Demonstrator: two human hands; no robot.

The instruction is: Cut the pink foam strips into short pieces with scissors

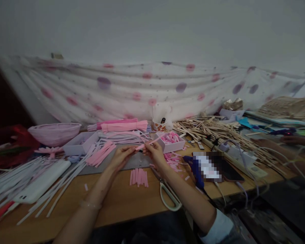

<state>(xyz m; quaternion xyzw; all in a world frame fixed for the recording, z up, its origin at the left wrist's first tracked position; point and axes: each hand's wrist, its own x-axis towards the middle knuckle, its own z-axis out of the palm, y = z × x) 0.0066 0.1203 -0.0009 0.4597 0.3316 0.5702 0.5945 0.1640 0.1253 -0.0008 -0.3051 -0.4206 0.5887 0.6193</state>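
Pink pieces (pixel 170 137) in white box (pixel 173 147), left fingers (pixel 131 149) and right fingers (pixel 147 147) closed on strip (pixel 139 147)

- Dim, flat, greyish light overall; its source is out of frame.
- The wall (pixel 152 30) is an even, dull grey, and the sheet (pixel 122 91) is paler, with soft shading in its folds.
- Deep shadow fills the far left edge and the area under the table (pixel 109 206).
- No strong glare; a tiny red glow shows at right.
- Left hand (pixel 123 155), right hand (pixel 155 152) and pink strip (pixel 140 147) are readable but soft.
- Smearing and wide-angle stretch grow towards the sides.
- Blocky pixelation covers the bright phone screen (pixel 208 166).
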